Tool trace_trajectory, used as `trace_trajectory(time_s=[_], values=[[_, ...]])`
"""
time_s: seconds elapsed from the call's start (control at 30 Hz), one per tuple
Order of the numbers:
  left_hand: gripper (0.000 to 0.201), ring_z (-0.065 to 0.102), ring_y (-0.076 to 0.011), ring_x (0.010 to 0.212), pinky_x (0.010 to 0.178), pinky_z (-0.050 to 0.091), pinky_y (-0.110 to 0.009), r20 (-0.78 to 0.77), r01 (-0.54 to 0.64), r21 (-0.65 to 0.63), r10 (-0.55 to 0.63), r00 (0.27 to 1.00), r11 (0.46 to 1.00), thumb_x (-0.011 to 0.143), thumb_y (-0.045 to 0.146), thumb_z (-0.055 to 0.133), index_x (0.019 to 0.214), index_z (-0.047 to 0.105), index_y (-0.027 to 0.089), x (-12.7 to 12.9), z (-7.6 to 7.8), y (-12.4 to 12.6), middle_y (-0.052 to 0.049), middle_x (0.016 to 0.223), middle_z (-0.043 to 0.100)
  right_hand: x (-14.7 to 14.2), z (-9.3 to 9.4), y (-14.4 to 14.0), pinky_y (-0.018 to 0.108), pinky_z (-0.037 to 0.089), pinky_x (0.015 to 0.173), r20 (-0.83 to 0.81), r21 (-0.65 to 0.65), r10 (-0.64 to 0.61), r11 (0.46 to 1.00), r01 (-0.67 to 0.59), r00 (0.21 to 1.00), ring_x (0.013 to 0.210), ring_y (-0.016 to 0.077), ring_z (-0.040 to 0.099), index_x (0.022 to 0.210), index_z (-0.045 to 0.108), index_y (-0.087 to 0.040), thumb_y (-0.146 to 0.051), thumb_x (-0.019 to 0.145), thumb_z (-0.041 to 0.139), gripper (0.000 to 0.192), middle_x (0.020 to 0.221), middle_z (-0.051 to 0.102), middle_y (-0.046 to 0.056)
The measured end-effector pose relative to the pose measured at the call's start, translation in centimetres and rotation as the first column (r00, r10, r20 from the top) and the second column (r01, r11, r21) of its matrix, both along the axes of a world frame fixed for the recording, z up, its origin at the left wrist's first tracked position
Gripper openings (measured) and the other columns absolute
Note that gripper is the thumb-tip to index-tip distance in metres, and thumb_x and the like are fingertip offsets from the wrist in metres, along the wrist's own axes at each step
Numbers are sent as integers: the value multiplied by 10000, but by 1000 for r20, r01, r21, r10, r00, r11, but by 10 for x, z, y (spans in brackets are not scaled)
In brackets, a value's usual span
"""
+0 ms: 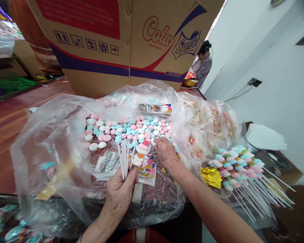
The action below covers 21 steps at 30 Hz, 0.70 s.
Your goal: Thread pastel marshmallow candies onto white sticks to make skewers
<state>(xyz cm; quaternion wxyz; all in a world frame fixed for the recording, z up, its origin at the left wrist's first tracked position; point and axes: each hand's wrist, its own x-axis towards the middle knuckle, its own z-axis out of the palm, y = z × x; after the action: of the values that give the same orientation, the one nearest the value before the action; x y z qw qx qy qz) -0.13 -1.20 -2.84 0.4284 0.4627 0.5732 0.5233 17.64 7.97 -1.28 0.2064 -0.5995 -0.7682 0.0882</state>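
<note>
My left hand [123, 189] is closed around several white sticks [125, 158]. One of them carries stacked marshmallows [138, 156] in white, orange and pink, with a red piece at the top. Just right of that skewer, my right hand [165, 152] is at the near edge of a pile of pink, blue and white marshmallows [131, 127]. Its fingers are bent together, and I cannot make out what is between the tips. Printed labels [108, 163] lie under and behind my left hand, and another stack of labels [154, 108] rests beyond the pile.
Clear plastic sheeting [58, 135] lies under the marshmallows. A big cardboard box [131, 44] stands behind. At right are finished marshmallow skewers [239, 167], gold twist ties [211, 177] and bags of wrapped candy [212, 118]. Another person [204, 65] is in the background.
</note>
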Motion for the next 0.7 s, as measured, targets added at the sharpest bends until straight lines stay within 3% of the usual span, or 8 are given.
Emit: trace_trajectory(time_s=[0.13, 0.3, 0.47, 0.53, 0.6, 0.67, 0.7], values=[[303, 392, -97, 424, 376, 300, -201, -9, 51, -43, -51, 999, 998, 819, 419, 614, 626, 566, 190, -2, -2, 0, 50, 476, 472, -8, 1, -2, 303, 448, 869, 168, -14, -53, 998, 56, 984, 986, 215, 564, 1004, 638, -177, -96, 920, 454, 218, 1065, 624, 106], [322, 369, -95, 415, 371, 283, -206, -25, 71, -45, -72, 997, 996, 831, 429, 588, 611, 537, 199, -1, -1, 1, 51, 476, 456, -13, 15, -4, 318, 455, 798, 290, -68, -127, 986, 153, 949, 944, 242, 587, 1065, 638, -175, -178, 937, 482, 202, 1070, 648, 120], [311, 370, -99, 418, 382, 278, -208, -47, 101, -38, -102, 994, 994, 827, 423, 585, 613, 546, 201, -2, 3, 2, 56, 466, 446, -16, 17, -4, 332, 443, 864, 297, -39, -85, 994, 102, 951, 1018, 255, 581, 1056, 648, -171, -173, 921, 489, 209, 1056, 676, 127], [327, 376, -106, 420, 390, 284, -209, -70, 113, -43, -116, 991, 993, 831, 425, 578, 592, 531, 206, -2, 4, 2, 63, 434, 406, -13, 15, -1, 322, 443, 866, 204, -25, -106, 993, 113, 973, 1008, 241, 592, 1033, 659, -169, -130, 884, 496, 224, 1048, 687, 125], [342, 391, -115, 432, 409, 305, -214, -93, 111, -43, -114, 989, 993, 843, 433, 563, 586, 519, 211, -2, 5, 2, 66, 423, 381, -6, 14, 1, 308, 459, 809, 10, -50, -174, 983, 174, 985, 927, 221, 619, 1008, 674, -186, -128, 837, 518, 239, 976, 705, 91], [345, 416, -125, 458, 441, 336, -221, -119, 104, -36, -107, 987, 994, 856, 439, 547, 598, 521, 212, -1, 6, 2, 63, 438, 392, 4, 16, 3, 285, 470, 699, -289, -133, -228, 971, 197, 930, 772, 189, 632, 961, 684, -207, -189, 798, 547, 214, 840, 700, 30], [344, 430, -128, 476, 462, 352, -224, -137, 109, -27, -112, 984, 994, 858, 440, 545, 603, 525, 210, -1, 7, 2, 60, 456, 411, 9, 18, 4, 271, 468, 644, -458, -187, -237, 968, 167, 857, 693, 170, 625, 931, 683, -212, -239, 778, 570, 192, 774, 684, 3]])
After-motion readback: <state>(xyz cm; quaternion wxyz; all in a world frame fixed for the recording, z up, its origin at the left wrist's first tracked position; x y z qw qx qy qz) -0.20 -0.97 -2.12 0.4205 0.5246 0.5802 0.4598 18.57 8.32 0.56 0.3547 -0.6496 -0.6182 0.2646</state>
